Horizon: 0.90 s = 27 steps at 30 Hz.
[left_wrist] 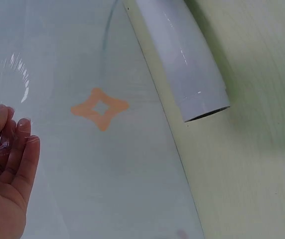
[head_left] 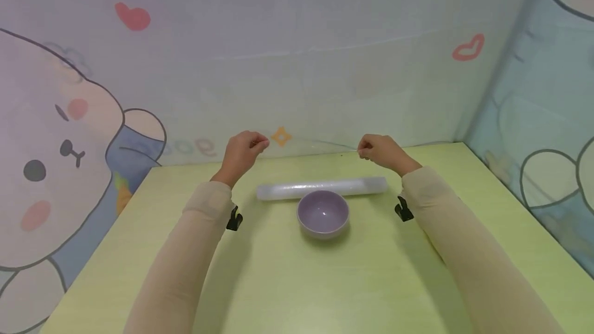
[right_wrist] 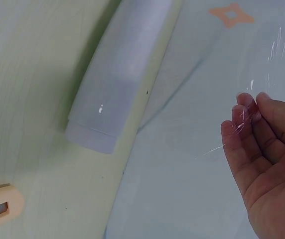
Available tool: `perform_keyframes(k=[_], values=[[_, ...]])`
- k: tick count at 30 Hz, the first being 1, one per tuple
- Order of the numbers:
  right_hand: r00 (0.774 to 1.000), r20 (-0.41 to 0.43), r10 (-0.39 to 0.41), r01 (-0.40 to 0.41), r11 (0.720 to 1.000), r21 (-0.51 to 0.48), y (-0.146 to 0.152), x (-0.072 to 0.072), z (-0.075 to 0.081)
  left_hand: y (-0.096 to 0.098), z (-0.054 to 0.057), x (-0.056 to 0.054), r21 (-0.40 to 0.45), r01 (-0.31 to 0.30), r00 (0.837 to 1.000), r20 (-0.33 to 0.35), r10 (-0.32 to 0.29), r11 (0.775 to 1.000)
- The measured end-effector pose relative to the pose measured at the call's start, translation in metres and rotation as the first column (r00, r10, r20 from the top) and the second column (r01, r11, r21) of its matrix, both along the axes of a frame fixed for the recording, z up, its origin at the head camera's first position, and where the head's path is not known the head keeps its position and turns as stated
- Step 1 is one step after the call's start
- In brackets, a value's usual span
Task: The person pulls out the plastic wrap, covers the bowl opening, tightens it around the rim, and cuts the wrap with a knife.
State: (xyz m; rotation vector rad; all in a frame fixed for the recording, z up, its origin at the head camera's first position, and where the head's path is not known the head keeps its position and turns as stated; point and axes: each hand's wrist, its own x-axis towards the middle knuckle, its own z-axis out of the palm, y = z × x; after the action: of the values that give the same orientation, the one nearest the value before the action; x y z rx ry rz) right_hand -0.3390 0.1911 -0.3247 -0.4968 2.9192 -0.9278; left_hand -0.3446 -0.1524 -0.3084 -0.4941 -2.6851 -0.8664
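Note:
My left hand [head_left: 241, 154] is raised over the far left part of the table, pinching clear cling film [left_wrist: 24, 93] between thumb and fingertips. On the other side my right hand [head_left: 381, 151] pinches the film too, and glints of it show at the fingertips in the right wrist view. The film is so transparent that its full outline cannot be made out. Below and between the hands lies a white roll of cling film [head_left: 343, 187], crosswise on the table. Just in front of the roll stands a purple bowl [head_left: 323, 214], upright, with nothing visible inside.
In the right wrist view, a peach-coloured cutter [right_wrist: 14, 203] lies on the table, partly out of frame. The light green table [head_left: 297, 287] meets a printed cloth backdrop [head_left: 325, 76] at its far edge. Black clips [head_left: 403, 210] hang at both cuffs.

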Motion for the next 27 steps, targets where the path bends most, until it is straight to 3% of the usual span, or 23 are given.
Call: perform_keyframes(k=[11,27], values=[[1.000,-0.026,-0.013,0.013,1.000,0.011,0.007,0.009,0.012,0.009,0.013,0.003,0.016,0.017,0.999,-0.030,-0.016,1.000],[1.000,-0.023,-0.009,0.008,0.999,-0.031,0.000,0.005,0.024,0.002,0.016,0.000,0.063,-0.016,0.999,-0.049,0.020,0.998]])
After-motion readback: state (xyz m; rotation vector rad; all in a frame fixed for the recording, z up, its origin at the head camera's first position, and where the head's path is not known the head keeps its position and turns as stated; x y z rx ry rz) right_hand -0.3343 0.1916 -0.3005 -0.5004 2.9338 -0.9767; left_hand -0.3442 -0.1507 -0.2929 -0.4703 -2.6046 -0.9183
